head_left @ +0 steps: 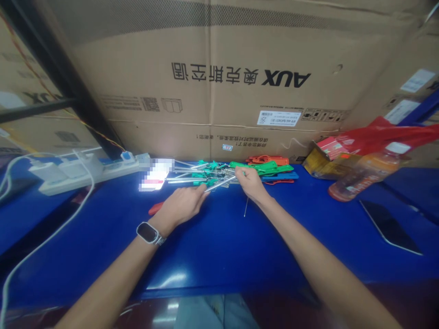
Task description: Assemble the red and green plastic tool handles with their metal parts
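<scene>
A thin silvery metal rod (222, 183) runs at a slant between my two hands. My left hand (185, 204), with a watch (148, 233) on its wrist, is closed around the rod's lower left part. A red piece (155, 208) pokes out on the far side of that hand; whether it joins the rod is hidden. My right hand (249, 183) is closed at the rod's upper right end. Below it, a thin wire-like pin (245, 208) points downward. Behind the hands lies a pile of metal rods with green fittings (199, 175). Green plastic strips (270, 168) lie beyond my right hand.
A large cardboard box (137, 55) stands behind the blue table (219, 256). On the left are a power strip (68, 180) with white cables and a bright phone screen (161, 169). At right are a drink bottle (366, 176), a small open box (318, 160) and a dark phone (391, 226).
</scene>
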### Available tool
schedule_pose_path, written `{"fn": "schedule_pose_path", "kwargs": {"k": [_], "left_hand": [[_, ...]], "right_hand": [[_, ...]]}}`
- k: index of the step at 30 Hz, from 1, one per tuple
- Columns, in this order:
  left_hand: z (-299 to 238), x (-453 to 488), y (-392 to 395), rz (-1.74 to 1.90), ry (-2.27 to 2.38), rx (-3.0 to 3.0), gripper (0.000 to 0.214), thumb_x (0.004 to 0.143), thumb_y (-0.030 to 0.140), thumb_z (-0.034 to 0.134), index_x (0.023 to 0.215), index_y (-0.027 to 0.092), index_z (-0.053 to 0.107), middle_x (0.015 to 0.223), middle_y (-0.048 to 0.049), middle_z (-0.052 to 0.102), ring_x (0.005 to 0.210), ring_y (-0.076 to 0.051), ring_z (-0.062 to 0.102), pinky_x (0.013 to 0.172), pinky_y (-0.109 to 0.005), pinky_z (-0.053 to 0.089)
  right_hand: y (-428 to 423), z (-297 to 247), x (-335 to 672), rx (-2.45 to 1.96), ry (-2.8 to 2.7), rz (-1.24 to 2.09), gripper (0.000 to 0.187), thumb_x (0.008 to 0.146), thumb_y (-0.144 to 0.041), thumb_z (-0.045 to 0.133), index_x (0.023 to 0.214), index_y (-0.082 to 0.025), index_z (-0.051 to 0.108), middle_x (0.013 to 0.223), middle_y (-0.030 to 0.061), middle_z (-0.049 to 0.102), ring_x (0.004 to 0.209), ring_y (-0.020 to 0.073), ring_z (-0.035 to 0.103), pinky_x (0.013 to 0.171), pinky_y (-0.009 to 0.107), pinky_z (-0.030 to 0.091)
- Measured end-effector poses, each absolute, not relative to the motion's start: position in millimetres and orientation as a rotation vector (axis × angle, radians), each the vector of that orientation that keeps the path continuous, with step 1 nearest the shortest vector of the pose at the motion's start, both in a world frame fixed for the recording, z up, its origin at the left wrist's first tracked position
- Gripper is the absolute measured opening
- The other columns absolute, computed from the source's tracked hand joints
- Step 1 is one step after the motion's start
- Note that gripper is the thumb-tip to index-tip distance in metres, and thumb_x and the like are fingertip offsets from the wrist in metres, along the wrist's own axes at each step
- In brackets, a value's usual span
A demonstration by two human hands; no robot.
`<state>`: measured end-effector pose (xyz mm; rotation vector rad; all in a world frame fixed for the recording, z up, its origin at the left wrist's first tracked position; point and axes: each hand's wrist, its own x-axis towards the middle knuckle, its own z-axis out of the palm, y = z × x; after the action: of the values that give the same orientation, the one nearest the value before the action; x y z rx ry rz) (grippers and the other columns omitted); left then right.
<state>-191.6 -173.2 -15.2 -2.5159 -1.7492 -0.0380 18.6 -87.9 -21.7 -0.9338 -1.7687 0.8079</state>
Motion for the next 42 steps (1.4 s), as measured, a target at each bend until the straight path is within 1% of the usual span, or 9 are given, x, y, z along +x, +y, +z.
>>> {"fn": "schedule_pose_path", "kwargs": {"k": [3, 7, 13, 18, 21, 26, 32, 37, 42], "left_hand": [[-13.6, -189.0, -174.7, -0.047, -1.771, -2.515, 0.036, 0.105, 0.037, 0.023, 0.103, 0.017, 0.052, 0.08, -0.0088, 0.069, 0.071, -0.028, 0.068, 0.063, -0.035, 0.044], [-11.9, -185.4, -176.0, -0.032, -1.809, -2.49, 0.035, 0.105, 0.035, 0.023, 0.107, 0.016, 0.052, 0.083, -0.0111, 0.07, 0.073, -0.028, 0.069, 0.063, -0.035, 0.044], [-12.2, -184.5, -175.9, 0.021, -1.787, -2.476, 0.034, 0.105, 0.034, 0.024, 0.106, 0.016, 0.053, 0.084, -0.0112, 0.071, 0.074, -0.029, 0.07, 0.063, -0.035, 0.044], [-14.6, -185.6, -174.9, 0.007, -1.773, -2.463, 0.033, 0.105, 0.035, 0.026, 0.103, 0.017, 0.053, 0.083, -0.0097, 0.071, 0.073, -0.028, 0.069, 0.06, -0.034, 0.042], [-16.2, -188.5, -173.5, -0.049, -1.745, -2.474, 0.034, 0.105, 0.037, 0.025, 0.101, 0.018, 0.052, 0.082, -0.0079, 0.07, 0.071, -0.027, 0.069, 0.059, -0.033, 0.041], [-16.6, -194.7, -172.2, -0.149, -1.709, -2.465, 0.035, 0.105, 0.038, 0.022, 0.099, 0.019, 0.051, 0.081, -0.0072, 0.069, 0.07, -0.025, 0.067, 0.06, -0.033, 0.039], [-17.8, -198.0, -172.1, -0.198, -1.668, -2.524, 0.036, 0.105, 0.039, 0.021, 0.094, 0.02, 0.05, 0.08, -0.0062, 0.067, 0.068, -0.023, 0.064, 0.06, -0.033, 0.039], [-19.0, -200.3, -171.0, -0.248, -1.657, -2.561, 0.038, 0.105, 0.04, 0.022, 0.093, 0.02, 0.051, 0.08, -0.0071, 0.067, 0.068, -0.024, 0.063, 0.061, -0.033, 0.039], [-17.5, -202.5, -170.8, -0.21, -1.667, -2.564, 0.036, 0.105, 0.039, 0.023, 0.093, 0.02, 0.051, 0.078, -0.0058, 0.065, 0.067, -0.023, 0.063, 0.062, -0.032, 0.039]], "right_hand": [[-89.5, -26.8, 10.8, -0.924, -1.542, 1.11, 0.044, 0.078, -0.049, 0.055, 0.052, -0.024, 0.029, 0.045, -0.007, 0.028, 0.044, 0.0078, 0.025, 0.044, 0.024, 0.019], [-97.1, -29.5, -2.9, -0.842, -1.198, 1.488, 0.04, 0.077, -0.043, 0.059, 0.057, -0.025, 0.03, 0.043, -0.012, 0.021, 0.037, 0.005, 0.015, 0.038, 0.021, 0.012], [-102.0, -30.2, -14.8, -1.0, -1.082, 1.33, 0.037, 0.082, -0.035, 0.05, 0.057, -0.025, 0.026, 0.042, -0.0107, 0.019, 0.035, 0.0059, 0.02, 0.036, 0.02, 0.014], [-98.8, -30.3, -10.0, -0.859, -1.181, 1.525, 0.034, 0.083, -0.036, 0.045, 0.057, -0.024, 0.026, 0.041, -0.0105, 0.019, 0.036, 0.0056, 0.015, 0.037, 0.019, 0.01], [-99.3, -26.9, -7.0, -0.767, -1.278, 1.585, 0.036, 0.085, -0.045, 0.047, 0.059, -0.023, 0.035, 0.043, -0.0095, 0.025, 0.037, 0.0062, 0.02, 0.038, 0.018, 0.012], [-102.3, -12.0, 1.2, -0.749, -1.233, 1.277, 0.046, 0.089, -0.066, 0.041, 0.076, -0.023, 0.049, 0.061, -0.0028, 0.047, 0.048, 0.0107, 0.04, 0.042, 0.022, 0.028], [-105.8, 3.9, 33.9, -1.065, -1.757, 0.533, 0.06, 0.092, -0.064, 0.043, 0.055, -0.022, 0.024, 0.054, -0.004, 0.022, 0.052, 0.01, 0.023, 0.052, 0.028, 0.017], [-107.4, 13.0, 42.8, -1.013, -2.042, 0.664, 0.054, 0.098, -0.057, 0.036, 0.059, -0.023, 0.019, 0.059, -0.0043, 0.019, 0.054, 0.0102, 0.019, 0.054, 0.029, 0.016], [-110.5, 19.6, 42.8, -0.875, -2.183, 0.723, 0.041, 0.101, -0.048, 0.034, 0.068, -0.023, 0.031, 0.066, -0.0025, 0.036, 0.061, 0.0129, 0.033, 0.059, 0.028, 0.026]]}}
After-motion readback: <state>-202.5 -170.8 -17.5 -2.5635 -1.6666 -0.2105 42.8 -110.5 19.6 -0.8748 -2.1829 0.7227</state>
